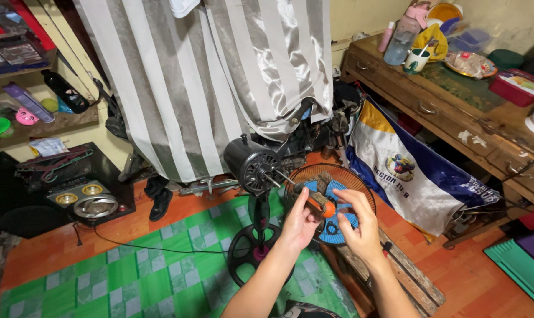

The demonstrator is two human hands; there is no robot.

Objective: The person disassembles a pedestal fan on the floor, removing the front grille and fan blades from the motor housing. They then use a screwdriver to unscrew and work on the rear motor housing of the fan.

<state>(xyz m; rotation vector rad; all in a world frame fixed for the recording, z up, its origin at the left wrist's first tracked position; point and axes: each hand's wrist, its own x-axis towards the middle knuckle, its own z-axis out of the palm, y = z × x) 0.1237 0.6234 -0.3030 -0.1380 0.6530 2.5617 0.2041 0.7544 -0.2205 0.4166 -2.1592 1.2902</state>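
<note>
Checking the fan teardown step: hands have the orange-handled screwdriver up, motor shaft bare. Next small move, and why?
Probably steady the tool first: both the left hand and right hand sit on the orange-handled screwdriver, whose tip I cannot make out, in front of the fan guard. The motor with its bare shaft stands just left, so aim there next.

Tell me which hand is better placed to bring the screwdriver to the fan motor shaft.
Left, probably: the left hand grips the orange-handled screwdriver on the side nearer the fan motor; the right hand only steadies it.

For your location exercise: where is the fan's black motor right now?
In the head view, the black motor sits atop its stand just left of both hands, before the striped curtain, beside the fan guard.
</note>
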